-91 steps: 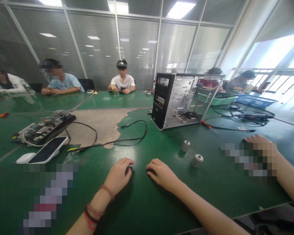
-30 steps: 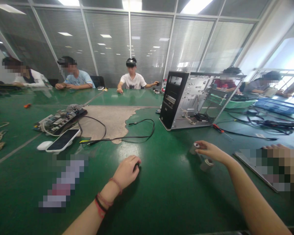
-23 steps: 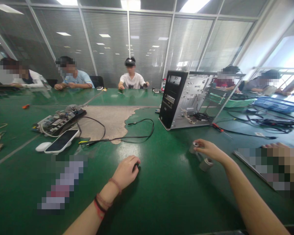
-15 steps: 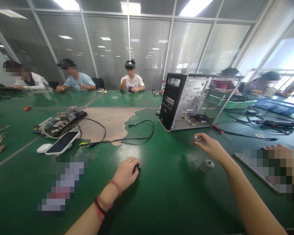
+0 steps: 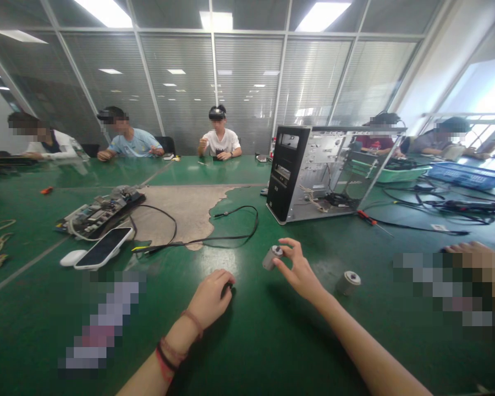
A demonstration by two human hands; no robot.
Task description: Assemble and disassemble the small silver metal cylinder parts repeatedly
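Observation:
Between the thumb and fingers of my right hand [image 5: 299, 269] is a small grey metal cylinder [image 5: 271, 257] with a dark centre on top, held above the green table [image 5: 256, 341]. A similar metal cylinder [image 5: 348, 282] stands on the table to the right, beside my right forearm. My left hand [image 5: 212, 294], with bands round its wrist, is curled near the table's middle. Its fingers wrap round a small black object [image 5: 226, 288], mostly hidden by the hand.
An open computer case [image 5: 291, 176] stands ahead, a red screwdriver [image 5: 367, 218] beside it. A black cable [image 5: 231, 237], a phone [image 5: 104, 248] and a circuit board [image 5: 101, 212] lie left. Another person's hand [image 5: 474, 253] is at right. Several people sit around.
My right hand has moved left towards the middle, carrying the metal cylinder. The other cylinder stays on the table. My left hand has hardly moved.

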